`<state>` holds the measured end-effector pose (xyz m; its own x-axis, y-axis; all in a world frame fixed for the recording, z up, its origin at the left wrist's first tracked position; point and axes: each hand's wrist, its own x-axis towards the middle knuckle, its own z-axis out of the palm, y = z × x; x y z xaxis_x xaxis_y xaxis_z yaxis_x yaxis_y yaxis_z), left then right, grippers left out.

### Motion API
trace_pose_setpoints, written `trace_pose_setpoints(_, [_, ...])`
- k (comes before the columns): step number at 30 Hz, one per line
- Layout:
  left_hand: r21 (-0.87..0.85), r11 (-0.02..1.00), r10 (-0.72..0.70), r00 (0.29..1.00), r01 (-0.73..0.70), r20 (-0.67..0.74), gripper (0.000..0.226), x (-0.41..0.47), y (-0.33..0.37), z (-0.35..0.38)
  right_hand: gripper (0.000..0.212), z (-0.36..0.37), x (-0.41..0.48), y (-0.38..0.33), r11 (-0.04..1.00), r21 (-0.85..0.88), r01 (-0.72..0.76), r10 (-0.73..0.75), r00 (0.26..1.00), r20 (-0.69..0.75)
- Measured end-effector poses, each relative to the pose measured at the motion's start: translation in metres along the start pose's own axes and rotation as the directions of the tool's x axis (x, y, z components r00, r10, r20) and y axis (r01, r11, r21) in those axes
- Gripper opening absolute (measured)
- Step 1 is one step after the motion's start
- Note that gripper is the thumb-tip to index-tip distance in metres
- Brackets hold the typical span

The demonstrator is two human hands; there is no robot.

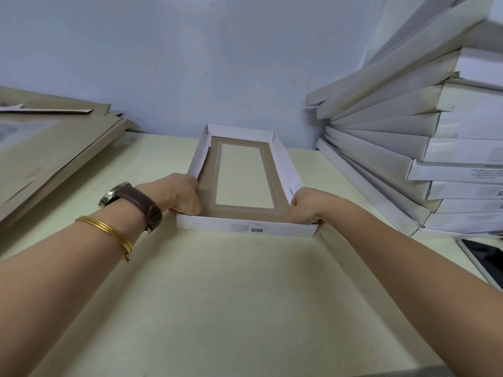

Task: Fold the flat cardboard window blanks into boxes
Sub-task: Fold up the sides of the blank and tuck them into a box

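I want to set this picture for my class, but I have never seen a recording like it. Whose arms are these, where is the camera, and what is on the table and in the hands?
There is no machine here: a person works with bare hands. The one picture comes from a wide-angle camera worn on the head, looking forward and down, so both arms reach in from below. On the table stands a box, white outside and brown inside, with its walls up and a window in its base. The left hand grips its near left corner and the right hand its near right corner. Flat blanks lie piled on the left; finished boxes are stacked on the right.
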<state>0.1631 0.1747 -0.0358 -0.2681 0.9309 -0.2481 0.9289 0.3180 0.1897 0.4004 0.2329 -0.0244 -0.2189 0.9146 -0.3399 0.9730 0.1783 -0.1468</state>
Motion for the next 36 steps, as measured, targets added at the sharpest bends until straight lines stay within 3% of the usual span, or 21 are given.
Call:
trace_pose_setpoints(7, [0.078, 0.997, -0.008, 0.999, 0.011, -0.036, 0.004, -0.004, -0.002, -0.005, 0.025, -0.001, 0.001, -0.001, 0.999, -0.034, -0.02, 0.02, 1.0, -0.007])
trace_pose_setpoints(16, [-0.157, 0.987, 0.054, 0.994, -0.038, 0.099, 0.018, -0.01, -0.01, -0.006, 0.013, 0.002, 0.004, 0.003, 0.998, 0.049, -0.032, 0.033, 0.999, -0.023])
trace_pose_setpoints(19, [-0.239, 0.967, 0.119, 0.984, -0.085, 0.13, 0.042, -0.015, -0.016, -0.007, 0.019, 0.004, 0.005, 0.008, 0.994, 0.105, -0.016, 0.022, 0.998, -0.051])
trace_pose_setpoints(22, [-0.465, 0.879, 0.231, 0.947, -0.105, 0.224, 0.046, -0.027, -0.022, -0.013, 0.029, 0.007, 0.005, 0.012, 0.988, 0.152, -0.003, 0.015, 0.997, -0.078])
trace_pose_setpoints(24, [-0.474, 0.867, 0.306, 0.915, -0.154, 0.263, 0.041, -0.033, -0.029, -0.015, 0.048, 0.009, 0.003, 0.013, 0.989, 0.148, 0.017, -0.002, 0.995, -0.098])
trace_pose_setpoints(26, [-0.412, 0.884, 0.334, 0.914, -0.22, 0.229, 0.031, -0.036, -0.034, -0.012, 0.058, 0.011, 0.0, 0.016, 0.981, 0.187, 0.053, -0.031, 0.992, -0.122])
trace_pose_setpoints(28, [-0.406, 0.886, 0.308, 0.937, -0.221, 0.162, 0.021, -0.035, -0.038, -0.008, 0.053, 0.015, 0.0, 0.02, 0.961, 0.258, 0.103, -0.067, 0.987, -0.144])
trace_pose_setpoints(30, [-0.423, 0.882, 0.274, 0.956, -0.206, 0.107, 0.019, -0.036, -0.04, -0.003, 0.042, 0.018, -0.003, 0.025, 0.939, 0.298, 0.17, -0.107, 0.971, -0.215])
trace_pose_setpoints(33, [-0.427, 0.875, 0.252, 0.968, -0.227, 0.002, 0.019, -0.037, -0.043, 0.002, 0.05, 0.022, -0.011, 0.034, 0.901, 0.347, 0.26, -0.147, 0.936, -0.319])
trace_pose_setpoints(36, [-0.358, 0.891, 0.242, 0.96, -0.278, -0.143, 0.015, -0.039, -0.046, 0.008, 0.048, 0.027, -0.024, 0.043, 0.846, 0.402, 0.35, -0.227, 0.919, -0.323])
